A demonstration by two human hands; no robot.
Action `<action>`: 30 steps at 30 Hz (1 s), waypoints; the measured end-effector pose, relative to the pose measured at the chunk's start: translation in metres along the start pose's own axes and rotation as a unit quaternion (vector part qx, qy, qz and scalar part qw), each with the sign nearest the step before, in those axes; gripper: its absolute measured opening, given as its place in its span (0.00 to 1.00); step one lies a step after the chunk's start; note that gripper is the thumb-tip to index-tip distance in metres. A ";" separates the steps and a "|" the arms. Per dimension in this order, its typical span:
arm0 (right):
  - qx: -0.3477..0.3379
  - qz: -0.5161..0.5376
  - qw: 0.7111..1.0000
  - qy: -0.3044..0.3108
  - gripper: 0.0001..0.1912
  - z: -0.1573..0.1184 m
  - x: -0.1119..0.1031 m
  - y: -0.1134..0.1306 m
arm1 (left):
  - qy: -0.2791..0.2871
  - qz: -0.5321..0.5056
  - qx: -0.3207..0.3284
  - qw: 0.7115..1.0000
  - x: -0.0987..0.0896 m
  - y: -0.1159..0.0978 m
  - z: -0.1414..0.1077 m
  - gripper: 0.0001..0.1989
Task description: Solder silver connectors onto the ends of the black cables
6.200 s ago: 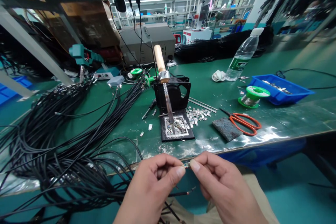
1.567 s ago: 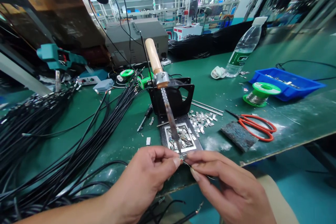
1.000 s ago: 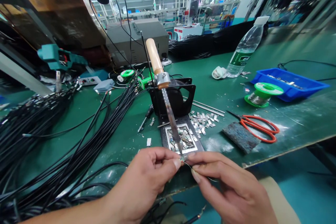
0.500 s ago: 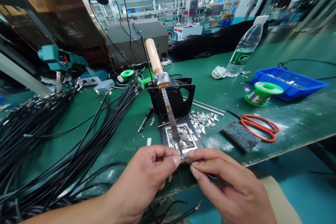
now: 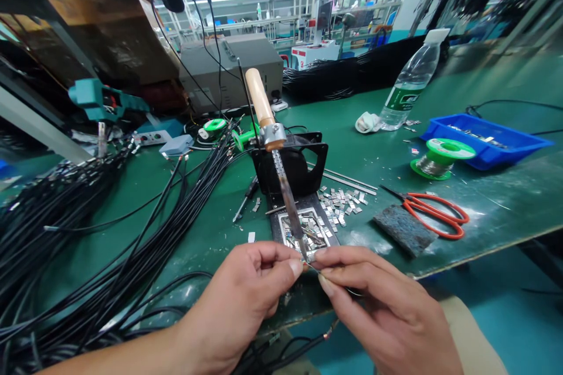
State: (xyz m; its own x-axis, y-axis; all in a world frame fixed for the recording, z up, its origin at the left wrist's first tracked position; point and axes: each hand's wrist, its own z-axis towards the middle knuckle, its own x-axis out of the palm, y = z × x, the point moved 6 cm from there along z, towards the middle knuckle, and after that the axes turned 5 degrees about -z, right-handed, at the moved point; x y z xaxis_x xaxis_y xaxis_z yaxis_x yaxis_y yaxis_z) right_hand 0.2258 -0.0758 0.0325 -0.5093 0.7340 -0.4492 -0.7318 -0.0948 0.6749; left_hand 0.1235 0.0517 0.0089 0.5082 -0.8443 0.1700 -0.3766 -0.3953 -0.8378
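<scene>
A soldering iron (image 5: 288, 196) with a wooden handle is clamped in a stand, its tip pointing down between my fingertips. My left hand (image 5: 253, 290) is closed in a pinch on a tiny wire end (image 5: 304, 262), mostly hidden by the thumb and with a reddish spot showing. Pinched in my right hand (image 5: 378, 299) is a thin strand of solder wire (image 5: 313, 269), led to the iron's tip. The right index finger lies close to a small metal piece at the tip. Behind my fingers, a framed tray (image 5: 328, 228) holds small metal connectors.
Loose connectors (image 5: 345, 206) lie right of the tray, by a black fan (image 5: 292, 170). Farther right are orange-handled scissors (image 5: 435, 214), a grey sponge (image 5: 402, 229), a solder spool (image 5: 444, 158), a blue bin (image 5: 497, 140) and a bottle (image 5: 411, 82). Black cables (image 5: 176, 234) spread at left.
Both hands keep nearly the same place at the iron's tip, with the solder strand shifted slightly. The whole view has moved a little.
</scene>
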 end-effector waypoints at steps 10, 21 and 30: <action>0.004 0.011 1.000 -0.007 0.07 0.001 0.001 0.001 | 0.004 -0.015 0.011 1.000 0.001 -0.003 -0.001 0.21; 0.008 0.010 1.000 -0.018 0.06 0.004 -0.001 0.003 | -0.001 -0.014 0.009 1.000 0.002 -0.005 -0.002 0.22; 0.012 0.011 1.000 -0.012 0.06 0.004 0.000 0.002 | 0.004 -0.017 0.016 1.000 0.002 -0.006 -0.003 0.20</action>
State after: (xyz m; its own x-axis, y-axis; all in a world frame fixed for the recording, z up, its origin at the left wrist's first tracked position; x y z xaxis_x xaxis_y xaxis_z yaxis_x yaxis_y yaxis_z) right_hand 0.2260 -0.0738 0.0366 -0.5140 0.7483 -0.4193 -0.7095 -0.0962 0.6981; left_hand 0.1246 0.0511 0.0160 0.5135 -0.8340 0.2020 -0.3341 -0.4111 -0.8481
